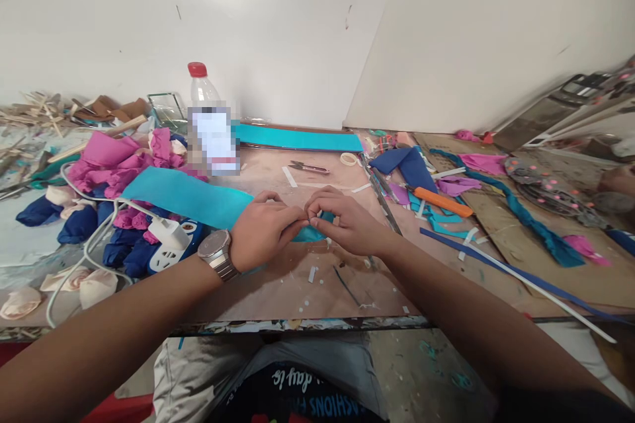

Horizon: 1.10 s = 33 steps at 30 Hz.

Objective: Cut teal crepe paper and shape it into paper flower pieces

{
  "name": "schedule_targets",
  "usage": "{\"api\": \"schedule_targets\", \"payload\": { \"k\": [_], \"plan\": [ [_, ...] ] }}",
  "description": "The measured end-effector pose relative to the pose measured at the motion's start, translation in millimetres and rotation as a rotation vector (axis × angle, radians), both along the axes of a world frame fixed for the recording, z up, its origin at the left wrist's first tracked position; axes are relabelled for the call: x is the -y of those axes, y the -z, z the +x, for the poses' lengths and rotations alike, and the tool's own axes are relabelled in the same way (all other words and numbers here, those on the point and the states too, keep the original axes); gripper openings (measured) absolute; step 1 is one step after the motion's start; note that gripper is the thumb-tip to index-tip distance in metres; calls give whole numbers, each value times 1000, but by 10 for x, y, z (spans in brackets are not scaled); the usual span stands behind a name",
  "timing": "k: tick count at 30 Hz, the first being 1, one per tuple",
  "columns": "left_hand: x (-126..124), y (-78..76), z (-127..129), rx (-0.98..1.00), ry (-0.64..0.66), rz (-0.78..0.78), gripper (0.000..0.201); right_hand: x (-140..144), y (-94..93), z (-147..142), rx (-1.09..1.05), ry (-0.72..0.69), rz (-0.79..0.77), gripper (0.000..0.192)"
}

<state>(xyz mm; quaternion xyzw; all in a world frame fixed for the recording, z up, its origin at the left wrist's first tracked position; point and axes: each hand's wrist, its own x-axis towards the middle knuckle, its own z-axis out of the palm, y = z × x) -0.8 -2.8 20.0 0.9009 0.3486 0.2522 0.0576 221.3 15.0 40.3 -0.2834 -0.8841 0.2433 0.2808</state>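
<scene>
One turquoise fabric strip (188,197), pinched by the left hand (262,226) and the right hand (344,219) over the table (278,297).
Smooth and broad toward the left, it folds where they grip it. Beyond, a clear, red-capped bottle (202,88) stands behind a phone (214,139) that covers its lower part; its contents cannot be told.
</scene>
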Motion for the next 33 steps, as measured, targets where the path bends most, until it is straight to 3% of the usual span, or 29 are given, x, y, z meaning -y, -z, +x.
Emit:
{"api": "schedule_targets", "payload": {
  "k": [14, 23, 33],
  "plan": [
    [18, -41, 6, 105, -13, -174, 23, -23, 35, 56, 78, 44, 129, 15],
    [21, -47, -7, 119, -56, -202, 23, -22, 5, 92, 140, 75, 186, 8],
    [-7, -68, -22, 84, -212, -219, 23, -84, 5, 164, 170, 143, 224, 14]
  ]
}}
